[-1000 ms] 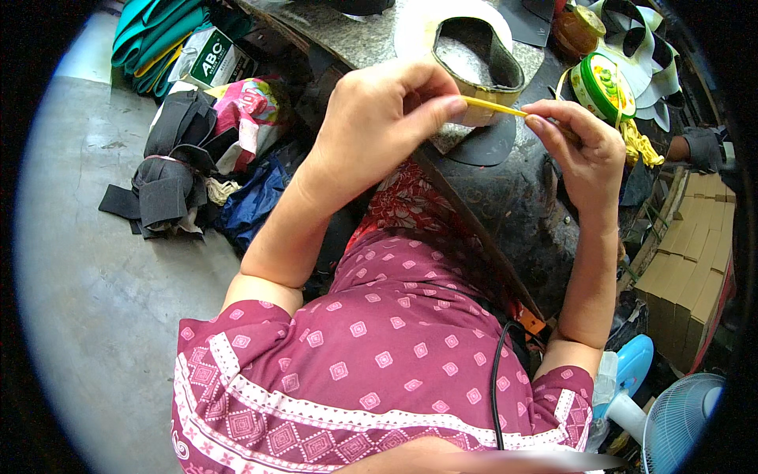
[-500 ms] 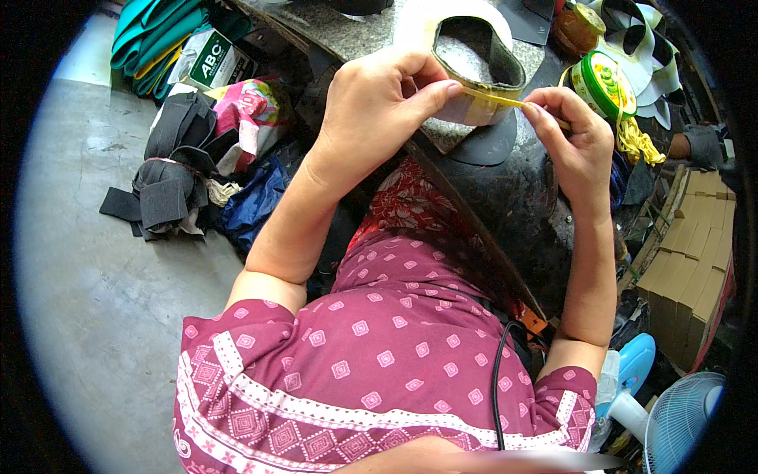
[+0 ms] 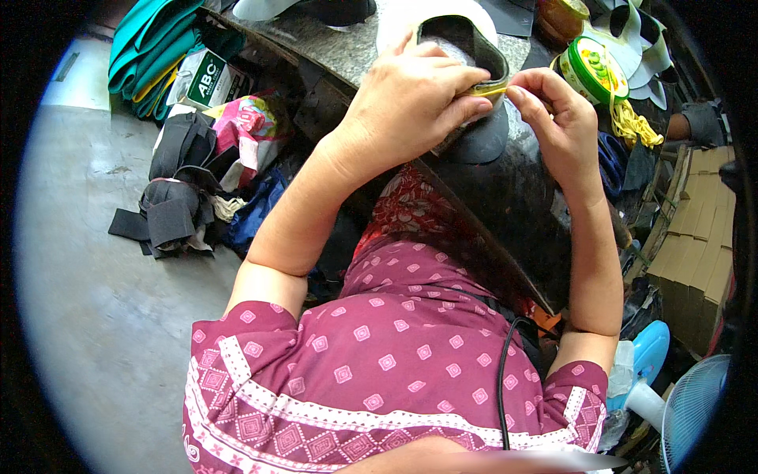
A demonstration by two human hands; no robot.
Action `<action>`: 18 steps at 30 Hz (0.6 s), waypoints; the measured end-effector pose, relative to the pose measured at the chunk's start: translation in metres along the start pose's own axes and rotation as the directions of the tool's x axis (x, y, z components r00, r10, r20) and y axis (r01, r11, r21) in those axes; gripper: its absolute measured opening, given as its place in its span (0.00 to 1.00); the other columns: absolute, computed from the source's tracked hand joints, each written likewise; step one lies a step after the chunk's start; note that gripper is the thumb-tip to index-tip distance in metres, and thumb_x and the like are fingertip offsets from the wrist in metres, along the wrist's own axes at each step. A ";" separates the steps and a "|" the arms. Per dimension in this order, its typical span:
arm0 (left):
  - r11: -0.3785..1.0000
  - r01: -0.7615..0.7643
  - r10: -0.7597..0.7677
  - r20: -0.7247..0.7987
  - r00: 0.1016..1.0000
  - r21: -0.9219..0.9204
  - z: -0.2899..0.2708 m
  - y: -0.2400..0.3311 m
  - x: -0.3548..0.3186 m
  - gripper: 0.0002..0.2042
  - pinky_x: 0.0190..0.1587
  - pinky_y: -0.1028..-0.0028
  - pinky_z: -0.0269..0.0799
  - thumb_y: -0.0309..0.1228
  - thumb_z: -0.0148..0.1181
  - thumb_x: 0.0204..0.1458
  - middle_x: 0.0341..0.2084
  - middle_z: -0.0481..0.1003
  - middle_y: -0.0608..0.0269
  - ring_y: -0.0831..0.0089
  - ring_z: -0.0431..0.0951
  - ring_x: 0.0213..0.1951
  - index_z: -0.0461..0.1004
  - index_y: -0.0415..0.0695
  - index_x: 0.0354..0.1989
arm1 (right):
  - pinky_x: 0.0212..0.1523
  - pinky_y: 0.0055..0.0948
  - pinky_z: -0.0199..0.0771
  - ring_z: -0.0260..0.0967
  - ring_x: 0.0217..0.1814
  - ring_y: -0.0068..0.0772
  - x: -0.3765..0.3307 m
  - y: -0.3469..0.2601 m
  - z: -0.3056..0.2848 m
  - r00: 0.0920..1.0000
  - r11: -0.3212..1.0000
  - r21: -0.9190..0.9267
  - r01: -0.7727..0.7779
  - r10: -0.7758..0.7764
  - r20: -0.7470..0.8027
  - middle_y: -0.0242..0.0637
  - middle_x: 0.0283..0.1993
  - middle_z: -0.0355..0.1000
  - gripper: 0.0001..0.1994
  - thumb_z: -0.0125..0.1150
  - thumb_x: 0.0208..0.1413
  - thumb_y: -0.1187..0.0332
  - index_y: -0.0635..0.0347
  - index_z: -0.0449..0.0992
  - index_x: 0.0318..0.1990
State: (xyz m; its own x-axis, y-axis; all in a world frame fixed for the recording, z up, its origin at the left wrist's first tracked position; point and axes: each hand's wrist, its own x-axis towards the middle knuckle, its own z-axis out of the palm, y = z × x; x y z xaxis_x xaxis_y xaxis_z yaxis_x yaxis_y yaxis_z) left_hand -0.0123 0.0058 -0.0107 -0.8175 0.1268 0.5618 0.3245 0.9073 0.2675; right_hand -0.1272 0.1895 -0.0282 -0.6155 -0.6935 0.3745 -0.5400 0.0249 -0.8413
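Between my hands runs a narrow yellow strip (image 3: 494, 91). My left hand (image 3: 418, 99) pinches its left end between thumb and fingers. My right hand (image 3: 557, 114) pinches the other end with thumb and forefinger, close to the left. Just behind the strip stands a dark-rimmed hollow ring-shaped piece (image 3: 495, 63), its near side mostly covered by my left hand. A flat dark rounded piece (image 3: 483, 141) lies below it on the worktable (image 3: 339, 52). I cannot tell whether the strip touches the ring.
Right of my right hand sits a round green-and-white container (image 3: 586, 73) with a bundle of yellow strips (image 3: 638, 129) hanging off it. Pale cut-out pieces (image 3: 620, 35) lie behind. Dark fabric scraps (image 3: 170, 197) lie at left; stacked cardboard (image 3: 695, 229) and a blue fan (image 3: 695, 411) stand at right.
My hands have drawn closer together, leaving a shorter stretch of yellow strip between them. My left hand has moved right and now covers more of the ring's near side.
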 end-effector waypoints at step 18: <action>0.946 0.190 -0.156 0.145 0.977 -0.264 -0.008 0.001 -0.011 0.08 0.66 0.54 0.56 0.33 0.69 0.49 0.22 0.79 0.64 0.72 0.79 0.30 0.82 0.42 0.32 | 0.35 0.15 0.67 0.65 0.34 0.12 -0.001 0.005 -0.019 0.973 0.990 0.126 -0.062 0.032 0.227 0.23 0.31 0.70 0.08 0.63 0.59 0.70 0.67 0.77 0.40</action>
State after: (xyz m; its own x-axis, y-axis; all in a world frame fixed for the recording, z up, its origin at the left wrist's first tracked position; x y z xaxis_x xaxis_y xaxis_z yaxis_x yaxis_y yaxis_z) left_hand 0.0007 0.0022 -0.0108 -0.9185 0.0410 0.3933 0.2772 0.7760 0.5666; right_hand -0.1403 0.2043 -0.0257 -0.4860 -0.8378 0.2488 -0.4236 -0.0232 -0.9056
